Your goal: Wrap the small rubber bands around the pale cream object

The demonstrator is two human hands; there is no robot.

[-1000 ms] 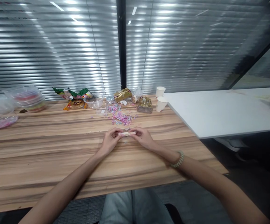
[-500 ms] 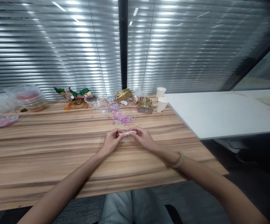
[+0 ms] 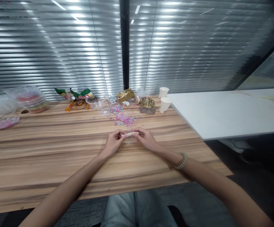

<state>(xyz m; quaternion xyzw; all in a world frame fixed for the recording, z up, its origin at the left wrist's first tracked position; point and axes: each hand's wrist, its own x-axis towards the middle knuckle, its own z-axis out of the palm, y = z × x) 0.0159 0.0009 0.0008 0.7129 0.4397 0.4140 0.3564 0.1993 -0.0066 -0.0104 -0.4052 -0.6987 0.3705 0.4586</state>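
Observation:
Between my two hands runs a short, pale, bumpy strip (image 3: 129,134), whose exact kind I cannot make out. My left hand (image 3: 113,142) pinches its left end with thumb and fingers. At the other end, my right hand (image 3: 146,139) grips it the same way, and a beaded bracelet (image 3: 181,161) circles that forearm. Just beyond the fingertips lies a loose pile of small pink, purple and pale blue ring-like pieces (image 3: 124,119). A few more of these pieces are scattered near my hands. The fingers hide both ends of the strip.
Behind the pile stand a clear jar of similar pieces (image 3: 115,108), a clear bowl (image 3: 96,103), gold wrappers (image 3: 147,105) and paper cups (image 3: 164,105). Green snack bags (image 3: 80,94) and stacked plastic tubs (image 3: 30,99) are farther left. A white table (image 3: 217,116) adjoins the wooden one (image 3: 44,157).
Both hands keep their hold on the pale strip, with barely any shift. The other person's hand at the far right edge has gone out of view.

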